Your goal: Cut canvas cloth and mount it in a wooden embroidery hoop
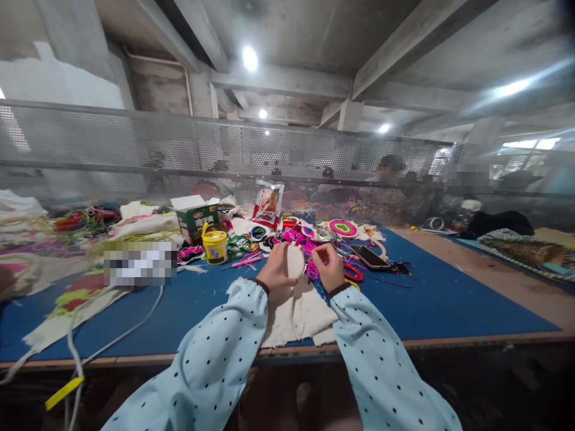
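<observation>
My left hand (272, 270) is closed round the left side of a small embroidery hoop (295, 263) with plain off-white cloth stretched in it. Loose off-white cloth (296, 317) hangs from the hoop onto the table edge. Just right of the hoop, my right hand (330, 269) has its fingertips pinched together; whatever they hold is too small to make out. Bright pink yarn (309, 240) lies tangled behind both hands. Beside my right hand is a red loop-shaped handle (354, 274), partly hidden.
A phone (371, 257) lies to the right on the blue table mat (449, 299). Left of my hands stand a yellow tub (215, 248) and an open green box (193, 221). A red-and-white packet (268, 203) leans at the back. A pale cable (135, 329) crosses the left side.
</observation>
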